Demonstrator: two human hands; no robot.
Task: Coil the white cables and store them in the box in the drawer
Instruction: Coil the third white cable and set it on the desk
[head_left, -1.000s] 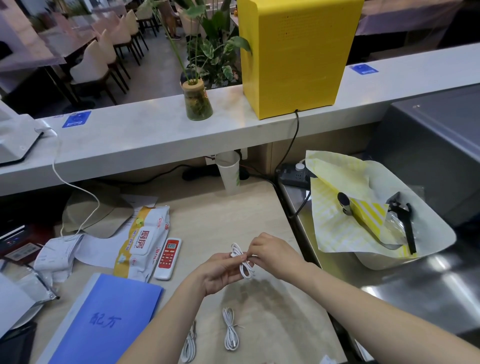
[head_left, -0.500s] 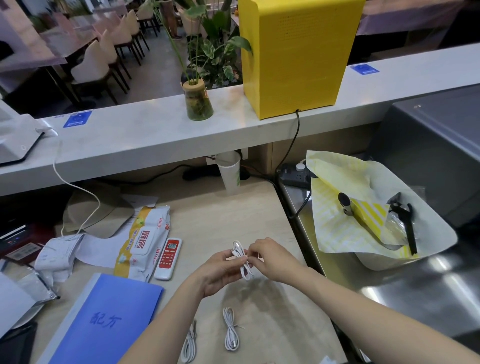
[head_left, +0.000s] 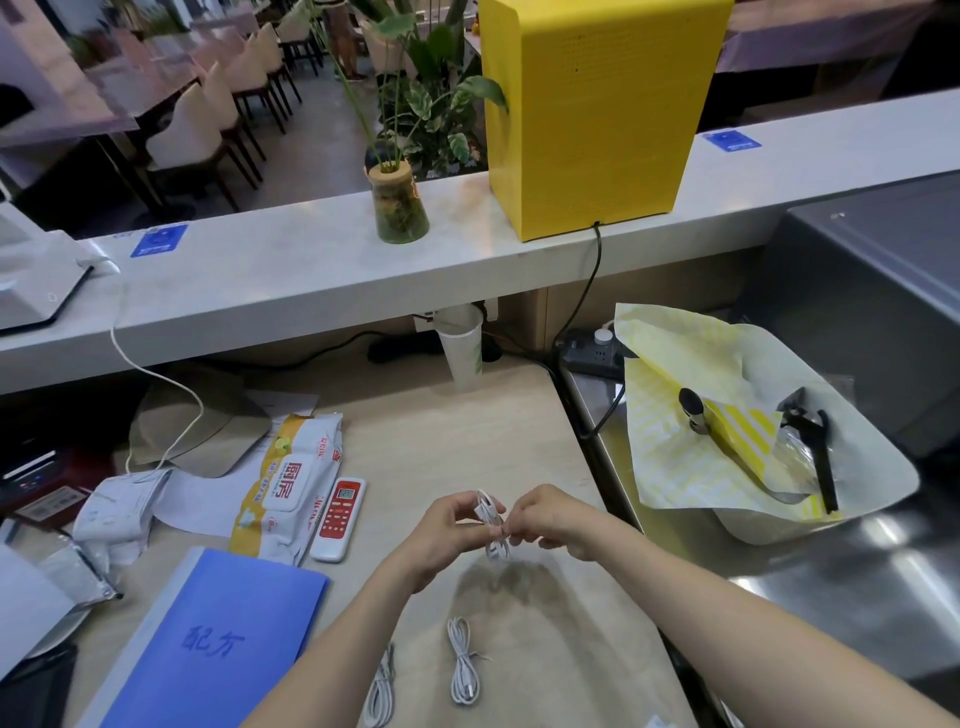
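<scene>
Over the beige desk (head_left: 467, 447), my left hand (head_left: 447, 525) and my right hand (head_left: 545, 517) both pinch a small bundled white cable (head_left: 491, 525) between them, a little above the surface. Its lower loops hang down under my fingers. Two more coiled white cables lie flat near the desk's front edge: one (head_left: 462, 660) directly below my hands, the other (head_left: 382, 691) partly hidden by my left forearm. No drawer or box is in view.
Left of my hands lie a white-and-red remote (head_left: 340, 512), a wipes pack (head_left: 291, 483) and a blue folder (head_left: 208, 639). A paper cup (head_left: 462, 345) stands at the back. To the right, a steel counter holds a tray (head_left: 878, 483) with yellow paper and a black tool.
Both hands have stayed in nearly the same spot, working the held cable bundle; the fingers have shifted slightly around it. The two cables on the desk have not moved.
</scene>
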